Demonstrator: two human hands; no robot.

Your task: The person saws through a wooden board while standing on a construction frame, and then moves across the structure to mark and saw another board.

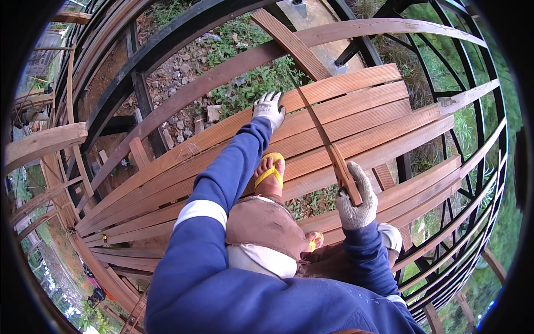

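My left hand (270, 110), in a white and grey work glove, lies on the far edge of the outermost wooden plank (345, 84), fingers stretched out past the edge. In my gloved right hand (359, 199) is the wooden handle of a handsaw (320, 129). Its long, rusty-looking blade narrows toward the tip and points away from me across the planks. Whether the teeth touch the wood I cannot tell. My feet, in yellow flip-flops (268, 177), are on the planks between my hands.
Several reddish-brown planks lie side by side, with gaps showing the ground below. Black metal beams (146, 94) and a curved timber rail (245, 64) frame the far side. A short board (292, 44) crosses that rail. Rubble and weeds (239, 67) lie beneath. Railings (473, 183) curve along the right.
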